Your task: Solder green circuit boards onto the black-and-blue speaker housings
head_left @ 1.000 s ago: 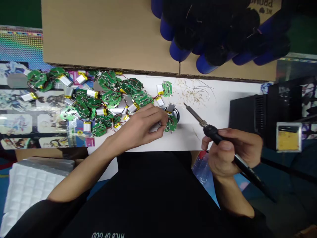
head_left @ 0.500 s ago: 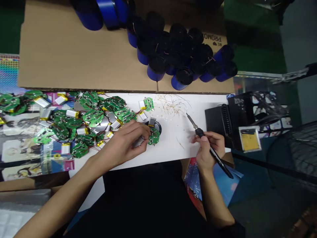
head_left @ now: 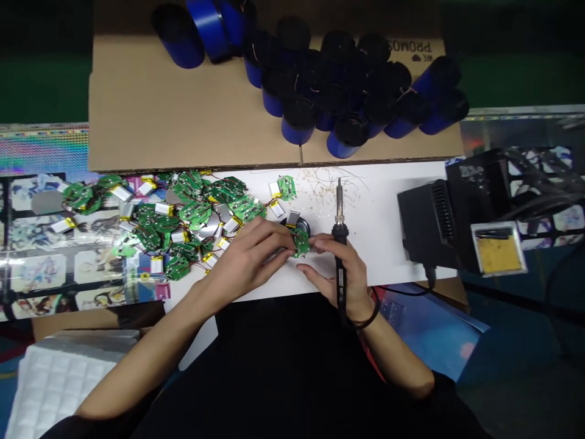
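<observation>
My left hand (head_left: 253, 255) has its fingertips closed on the near left edge of a small green circuit board (head_left: 300, 242). The board lies over a round black part (head_left: 306, 226), which it mostly covers. A silver pouch battery (head_left: 293, 217) rests at the board's far side. In my right hand (head_left: 350, 277) a soldering iron (head_left: 340, 235) is held, its tip pointing away from me. The index finger of that hand reaches the board's right edge, while its thumb is spread below. Whether that finger touches the board I cannot tell.
Many green boards with wired batteries (head_left: 196, 213) are heaped at left. Blue cylinders with black ends (head_left: 298, 122) stand on cardboard (head_left: 183, 122) at the back. Wire scraps (head_left: 320, 186) litter the white surface. At right are a black soldering station (head_left: 423, 222) and a yellow sponge (head_left: 498, 251) in a holder.
My right hand has moved left to the circuit board, and the soldering iron has swung to point straight away from me. My left hand stays at the board. The whole view has shifted.
</observation>
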The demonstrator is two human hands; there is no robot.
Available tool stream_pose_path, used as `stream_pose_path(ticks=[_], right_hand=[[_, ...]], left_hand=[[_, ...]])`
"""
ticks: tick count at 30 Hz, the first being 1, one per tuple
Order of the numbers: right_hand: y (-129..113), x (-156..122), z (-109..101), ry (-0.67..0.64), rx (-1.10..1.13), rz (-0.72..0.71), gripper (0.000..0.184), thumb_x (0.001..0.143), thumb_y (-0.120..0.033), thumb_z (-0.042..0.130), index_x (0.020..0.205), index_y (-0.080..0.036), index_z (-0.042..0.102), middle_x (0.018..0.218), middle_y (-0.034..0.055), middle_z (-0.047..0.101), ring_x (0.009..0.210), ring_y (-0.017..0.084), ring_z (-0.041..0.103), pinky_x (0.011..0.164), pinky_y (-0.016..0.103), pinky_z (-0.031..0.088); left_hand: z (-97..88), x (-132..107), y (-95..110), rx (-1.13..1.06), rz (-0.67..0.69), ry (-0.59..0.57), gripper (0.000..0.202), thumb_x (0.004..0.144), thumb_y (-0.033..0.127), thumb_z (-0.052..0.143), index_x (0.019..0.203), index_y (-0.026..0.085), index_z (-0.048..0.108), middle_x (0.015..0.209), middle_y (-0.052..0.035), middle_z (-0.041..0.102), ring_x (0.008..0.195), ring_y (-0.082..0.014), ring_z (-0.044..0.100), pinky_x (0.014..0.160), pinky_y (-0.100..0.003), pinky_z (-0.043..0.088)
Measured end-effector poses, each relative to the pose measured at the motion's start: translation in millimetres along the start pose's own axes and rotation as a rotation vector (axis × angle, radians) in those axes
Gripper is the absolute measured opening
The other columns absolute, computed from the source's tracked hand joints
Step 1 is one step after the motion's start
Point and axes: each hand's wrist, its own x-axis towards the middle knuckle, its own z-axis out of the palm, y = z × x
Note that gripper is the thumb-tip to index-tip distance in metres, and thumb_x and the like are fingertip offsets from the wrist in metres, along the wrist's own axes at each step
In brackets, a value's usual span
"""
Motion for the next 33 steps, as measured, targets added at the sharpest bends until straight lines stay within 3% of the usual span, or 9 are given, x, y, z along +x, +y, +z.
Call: stream_pose_path(ticks=[6,10,13,18,25,29,31,33], right_hand=[[10,16,-8,-0.056,-0.018,-0.001,0.050,0.093,-0.015,0.080,0.137,-0.030,0.063,0.122,0.0069,0.080,0.113,0.025,0.079,0.099,0.044,0.068],[5,20,-9,-0.072,-0.029,-0.024,0.050,0.093,-0.010,0.077,0.137,-0.029,0.061,0.126,0.0081,0.079,0.116,0.026,0.077,0.099,0.046,0.066],[-2,19,-6,-0.040,-0.053,-0.088,0.054,0.090,-0.006,0.077,0.136,-0.029,0.059,0.123,0.0077,0.080,0.111,0.027,0.077,0.098,0.048,0.064],[-5,19,4,0.002,-0.099,-0.234,0.053,0.089,-0.002,0.075,0.132,-0.029,0.061,0.102,0.0036,0.081,0.088,0.023,0.076,0.081,0.042,0.063],[-4,22,4,-0.010,-0.164,-0.268,0.048,0.093,-0.003,0.070,0.133,-0.029,0.061,0.100,0.0046,0.081,0.081,0.022,0.071,0.074,0.041,0.062],[-11,17,-5,0.007,-0.055,-0.124,0.033,0.099,-0.016,0.067,0.130,-0.029,0.066,0.104,0.0054,0.080,0.091,0.025,0.075,0.081,0.046,0.065],[-13,12,-12,0.125,0.059,-0.013,0.027,0.106,-0.033,0.060,0.132,-0.029,0.066,0.103,0.0050,0.077,0.086,0.024,0.075,0.073,0.043,0.064],[-16,6,-21,0.288,0.170,0.087,0.036,0.106,-0.048,0.058,0.137,-0.031,0.063,0.102,0.0032,0.073,0.075,0.020,0.071,0.061,0.036,0.059]], left_hand=[[-10.0,9,0,0.237,0.148,-0.039,0.010,0.105,0.016,0.066,0.114,0.016,0.069,0.121,-0.0113,0.075,0.102,-0.0247,0.061,0.091,-0.040,0.052],[-15.3,18,1,0.299,0.166,-0.098,0.008,0.107,0.019,0.063,0.112,0.017,0.070,0.120,-0.0089,0.078,0.101,-0.0251,0.061,0.090,-0.041,0.052],[-15.6,21,2,0.238,0.140,-0.142,0.011,0.108,0.021,0.061,0.111,0.017,0.071,0.120,-0.0096,0.077,0.104,-0.0250,0.062,0.093,-0.041,0.053],[-12.3,19,0,0.119,0.075,-0.121,0.010,0.108,0.021,0.061,0.111,0.016,0.070,0.121,-0.0104,0.076,0.106,-0.0252,0.061,0.098,-0.043,0.052],[-7.7,12,-1,0.001,0.001,-0.095,0.012,0.110,0.021,0.059,0.116,0.019,0.069,0.124,-0.0102,0.075,0.114,-0.0236,0.063,0.102,-0.042,0.049],[-8.1,13,0,0.063,0.010,-0.113,0.014,0.110,0.023,0.058,0.115,0.019,0.071,0.125,-0.0111,0.075,0.108,-0.0242,0.061,0.099,-0.042,0.050],[-9.7,15,1,0.073,0.015,-0.138,0.014,0.111,0.023,0.057,0.114,0.019,0.071,0.124,-0.0104,0.075,0.106,-0.0236,0.061,0.099,-0.041,0.049],[-11.5,18,1,0.079,0.023,-0.156,0.015,0.111,0.023,0.056,0.113,0.019,0.071,0.124,-0.0099,0.075,0.104,-0.0231,0.060,0.100,-0.041,0.049]])
